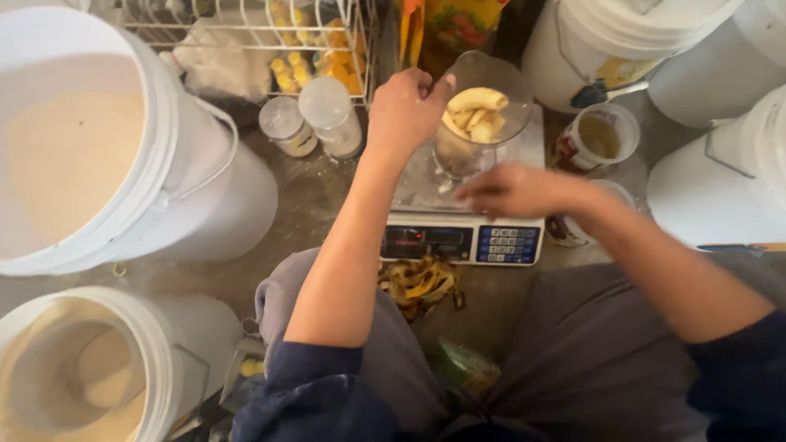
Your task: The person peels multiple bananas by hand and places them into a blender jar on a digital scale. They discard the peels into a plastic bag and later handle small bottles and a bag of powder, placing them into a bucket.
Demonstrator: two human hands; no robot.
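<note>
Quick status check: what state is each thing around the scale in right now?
Clear glass jar: on the scale, open, holding peeled banana pieces.
Digital scale: switched on, red display lit.
Large white plastic bucket: lid off, pale powder inside.
Small white cup: open, yellowish liquid inside.
Banana peels: heaped before the scale.
Left hand: touching the jar's rim.
Right hand: empty, over the scale.
</note>
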